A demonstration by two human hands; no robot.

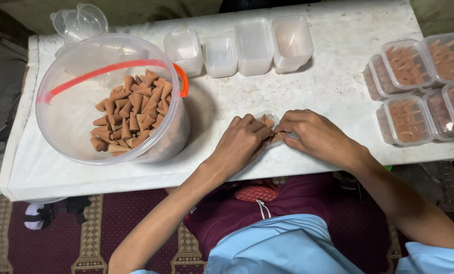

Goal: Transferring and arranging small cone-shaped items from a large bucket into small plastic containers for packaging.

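A small clear plastic box with brown cones in it lies on the white table, mostly covered by my hands. My left hand rests on its left side, fingers curled over the cones. My right hand holds the box's right edge, fingertips pinching at the cones. To the left stands a large clear bucket with an orange handle, holding a heap of brown cones.
Stacks of empty clear boxes line the table's far edge. Filled, lidded boxes of cones are stacked at the right. Clear lids or cups sit behind the bucket. A patterned rug lies below the table's near edge.
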